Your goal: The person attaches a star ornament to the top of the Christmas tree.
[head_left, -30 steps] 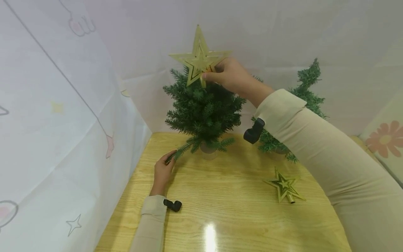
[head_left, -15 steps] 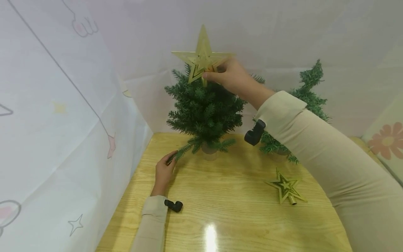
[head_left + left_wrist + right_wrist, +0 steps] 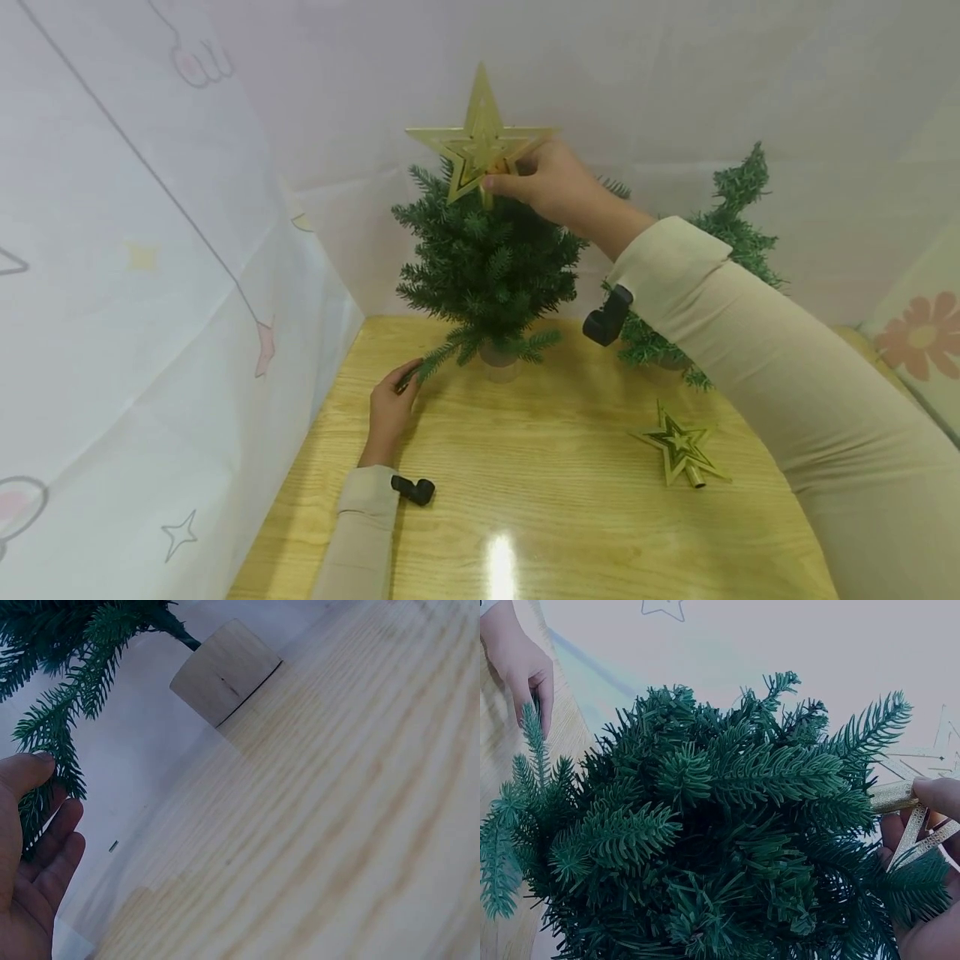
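Observation:
A gold star tree topper (image 3: 482, 142) stands upright at the top of a small green Christmas tree (image 3: 491, 258). My right hand (image 3: 551, 179) pinches it low down, thumb in front near its tube (image 3: 892, 796). In the right wrist view that tube points in among the upper branches, its end right at the needles. My left hand (image 3: 392, 408) holds the tip of a low branch (image 3: 56, 727) between thumb and fingers, to the left of the tree's round wooden base (image 3: 225, 671).
A second gold star topper (image 3: 678, 444) lies on the wooden table (image 3: 480, 467) at right. Behind my right sleeve stands another, thinner green tree (image 3: 738, 217), partly hidden. A pale printed cloth (image 3: 225, 250) hangs along the left and back.
The star has shifted slightly at the treetop, with my right hand still pinching it. My left hand keeps its hold on the low branch. The view has shifted a little.

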Demonstrator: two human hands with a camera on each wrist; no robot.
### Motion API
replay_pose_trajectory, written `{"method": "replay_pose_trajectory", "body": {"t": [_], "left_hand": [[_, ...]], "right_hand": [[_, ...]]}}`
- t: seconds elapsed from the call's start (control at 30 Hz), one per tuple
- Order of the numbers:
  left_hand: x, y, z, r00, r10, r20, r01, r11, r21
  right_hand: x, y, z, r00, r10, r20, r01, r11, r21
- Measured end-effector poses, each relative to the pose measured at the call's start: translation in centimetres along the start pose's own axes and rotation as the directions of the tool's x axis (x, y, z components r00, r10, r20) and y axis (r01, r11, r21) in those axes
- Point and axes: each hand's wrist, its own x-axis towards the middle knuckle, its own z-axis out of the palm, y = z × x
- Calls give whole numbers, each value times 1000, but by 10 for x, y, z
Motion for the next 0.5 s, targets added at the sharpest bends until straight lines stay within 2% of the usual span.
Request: {"method": "replay_pose_trajectory", "body": {"t": [0.3,0.37,0.5], "left_hand": [[2,0,-3,1000,4,8,-3,1000,-14],[-1,9,-3,1000,0,15,0,1000,-10],[-2,12,-1,1000,-7,5,7,1000,-7]], "right_hand": [[0,0,1,997,-72,-9,72,997,0],[0,1,1,997,-75,-7,75,997,31],[-1,2,1,998,-64,-10,65,994,90]]}}
